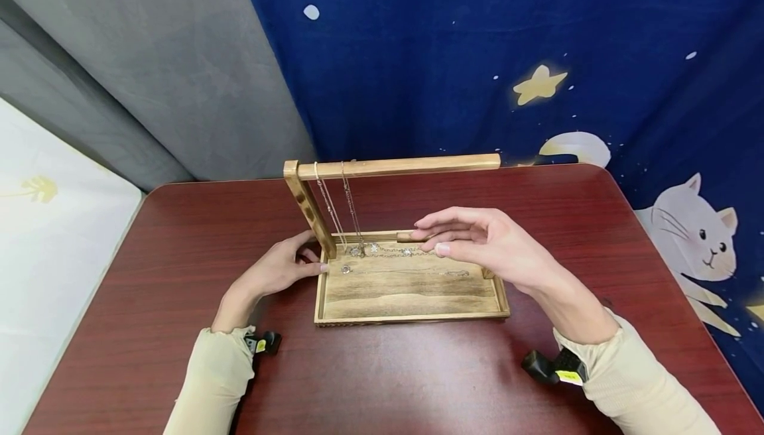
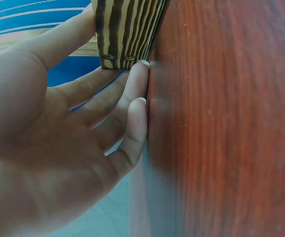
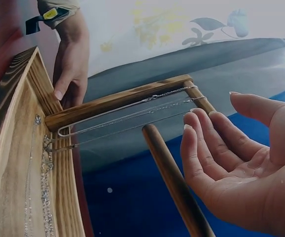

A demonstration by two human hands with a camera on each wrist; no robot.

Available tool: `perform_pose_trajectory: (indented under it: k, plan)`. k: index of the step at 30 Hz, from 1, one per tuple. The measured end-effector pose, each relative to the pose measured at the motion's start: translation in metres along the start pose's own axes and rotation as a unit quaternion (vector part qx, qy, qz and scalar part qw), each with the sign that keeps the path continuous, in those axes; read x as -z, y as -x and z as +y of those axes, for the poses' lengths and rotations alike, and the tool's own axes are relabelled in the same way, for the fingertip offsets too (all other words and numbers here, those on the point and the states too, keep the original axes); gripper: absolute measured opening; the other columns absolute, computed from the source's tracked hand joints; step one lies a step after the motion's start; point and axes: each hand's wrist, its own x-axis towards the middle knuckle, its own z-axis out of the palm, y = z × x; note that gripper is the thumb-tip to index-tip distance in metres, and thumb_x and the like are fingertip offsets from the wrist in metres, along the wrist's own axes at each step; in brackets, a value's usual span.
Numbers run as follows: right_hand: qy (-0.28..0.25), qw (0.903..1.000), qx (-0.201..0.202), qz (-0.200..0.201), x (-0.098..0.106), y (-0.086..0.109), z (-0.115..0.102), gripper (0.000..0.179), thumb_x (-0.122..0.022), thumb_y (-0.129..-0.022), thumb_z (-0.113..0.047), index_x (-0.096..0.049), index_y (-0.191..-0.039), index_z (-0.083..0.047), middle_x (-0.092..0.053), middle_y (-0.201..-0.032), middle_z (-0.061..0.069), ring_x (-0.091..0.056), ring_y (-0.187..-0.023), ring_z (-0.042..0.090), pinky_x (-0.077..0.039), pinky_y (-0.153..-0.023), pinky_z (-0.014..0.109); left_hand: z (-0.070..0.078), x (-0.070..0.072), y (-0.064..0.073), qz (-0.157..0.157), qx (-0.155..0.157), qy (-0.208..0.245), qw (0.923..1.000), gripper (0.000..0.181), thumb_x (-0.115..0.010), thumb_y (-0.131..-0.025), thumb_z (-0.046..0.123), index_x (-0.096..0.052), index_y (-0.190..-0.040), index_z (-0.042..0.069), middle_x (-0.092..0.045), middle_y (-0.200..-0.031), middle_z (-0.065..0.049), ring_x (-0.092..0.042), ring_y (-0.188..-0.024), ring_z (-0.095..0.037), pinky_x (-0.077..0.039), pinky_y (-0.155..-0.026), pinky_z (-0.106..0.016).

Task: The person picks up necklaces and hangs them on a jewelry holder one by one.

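A wooden jewelry stand has a top bar on a left post and a shorter lower bar. Two necklaces hang from the top bar near its left end. More necklaces lie stretched out in the tray that forms its base. My left hand holds the tray's left end beside the post, thumb at the rim and fingers behind. Over the tray's right part hovers my right hand, fingers extended and holding nothing; it covers part of the lower bar in the head view.
The stand is on a dark red wooden table. Behind it hang a grey curtain and a blue curtain with stars and a cat. A black camera is strapped at my right wrist.
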Motion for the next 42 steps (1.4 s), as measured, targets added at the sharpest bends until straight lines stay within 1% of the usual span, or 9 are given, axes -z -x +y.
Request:
perform_pose_trajectory:
  k: [7, 16, 23, 25, 29, 33, 37, 40, 42]
  plan:
    - [0.008, 0.9997, -0.023, 0.002, 0.000, 0.005, 0.012, 0.035, -0.067, -0.095, -0.009, -0.064, -0.130, -0.008, -0.067, -0.125, 0.009, -0.064, -0.113, 0.030, -0.052, -0.092, 0.037, 0.001, 0.001, 0.000, 0.000, 0.001, 0.001, 1.0000, 0.077, -0.075, -0.090, 0.030, -0.037, -0.147, -0.006, -0.070, -0.094, -0.007, -0.064, -0.084, -0.015, -0.048, -0.079, -0.035]
    - [0.001, 0.9994, -0.032, -0.014, 0.000, 0.010, 0.025, 0.033, -0.066, -0.096, -0.009, -0.064, -0.129, -0.005, -0.067, -0.125, 0.010, -0.063, -0.115, 0.030, -0.051, -0.093, 0.037, 0.001, -0.001, -0.002, -0.004, 0.001, 0.008, 1.0000, 0.078, -0.076, -0.090, 0.029, -0.037, -0.148, -0.005, -0.070, -0.096, -0.007, -0.064, -0.091, -0.018, -0.048, -0.081, -0.037]
    - [0.005, 0.9997, -0.019, -0.013, -0.003, 0.010, 0.034, 0.033, -0.066, -0.095, -0.007, -0.065, -0.128, -0.005, -0.067, -0.125, 0.010, -0.062, -0.116, 0.034, -0.051, -0.093, 0.035, 0.001, -0.001, -0.003, -0.005, 0.000, 0.008, 1.0000, 0.078, -0.076, -0.090, 0.030, -0.037, -0.148, -0.005, -0.070, -0.095, -0.006, -0.065, -0.090, -0.017, -0.048, -0.081, -0.036]
    - [0.005, 0.9998, -0.018, -0.011, -0.005, 0.011, 0.038, 0.033, -0.066, -0.095, -0.006, -0.065, -0.128, -0.004, -0.067, -0.125, 0.010, -0.062, -0.116, 0.036, -0.051, -0.093, 0.034, 0.001, -0.001, -0.003, -0.006, -0.001, 0.010, 0.9999, 0.078, -0.076, -0.090, 0.030, -0.037, -0.148, -0.005, -0.070, -0.095, -0.006, -0.065, -0.090, -0.016, -0.047, -0.081, -0.037]
    - [0.011, 0.9995, -0.030, 0.001, -0.007, 0.012, 0.045, 0.035, -0.067, -0.094, -0.006, -0.064, -0.129, -0.005, -0.067, -0.126, 0.009, -0.063, -0.115, 0.033, -0.051, -0.093, 0.032, 0.001, -0.001, -0.003, -0.006, -0.001, 0.008, 1.0000, 0.078, -0.075, -0.090, 0.031, -0.037, -0.148, -0.005, -0.070, -0.095, -0.006, -0.065, -0.090, -0.016, -0.048, -0.081, -0.036]
    - [0.026, 0.9982, -0.052, 0.017, -0.009, 0.012, 0.050, 0.034, -0.068, -0.094, -0.008, -0.067, -0.128, -0.009, -0.067, -0.125, 0.008, -0.064, -0.113, 0.029, -0.051, -0.091, 0.030, 0.001, -0.001, -0.002, -0.003, 0.003, 0.002, 1.0000, 0.078, -0.076, -0.090, 0.031, -0.038, -0.148, -0.005, -0.070, -0.095, -0.006, -0.065, -0.089, -0.016, -0.048, -0.080, -0.036]
    - [0.031, 0.9972, -0.064, 0.024, -0.010, 0.013, 0.055, 0.033, -0.070, -0.093, -0.011, -0.068, -0.127, -0.010, -0.068, -0.124, 0.008, -0.062, -0.114, 0.035, -0.052, -0.090, 0.029, 0.000, -0.001, 0.000, -0.002, 0.005, 0.000, 1.0000, 0.078, -0.076, -0.090, 0.030, -0.038, -0.148, -0.005, -0.070, -0.094, -0.006, -0.065, -0.089, -0.016, -0.049, -0.080, -0.036]
    - [0.034, 0.9973, -0.061, 0.024, -0.010, 0.013, 0.059, 0.033, -0.070, -0.093, -0.012, -0.068, -0.126, -0.010, -0.068, -0.124, 0.007, -0.061, -0.114, 0.039, -0.052, -0.089, 0.029, 0.000, -0.001, 0.001, -0.002, 0.004, 0.000, 1.0000, 0.078, -0.076, -0.090, 0.031, -0.037, -0.148, -0.006, -0.070, -0.095, -0.006, -0.065, -0.089, -0.016, -0.049, -0.080, -0.035]
    - [0.037, 0.9973, -0.057, 0.026, -0.009, 0.014, 0.062, 0.032, -0.069, -0.093, -0.011, -0.068, -0.126, -0.010, -0.068, -0.123, 0.007, -0.061, -0.114, 0.039, -0.052, -0.088, 0.029, 0.000, 0.000, 0.001, -0.003, 0.004, 0.001, 1.0000, 0.079, -0.075, -0.090, 0.031, -0.036, -0.148, -0.006, -0.070, -0.096, -0.006, -0.065, -0.089, -0.016, -0.049, -0.079, -0.034]
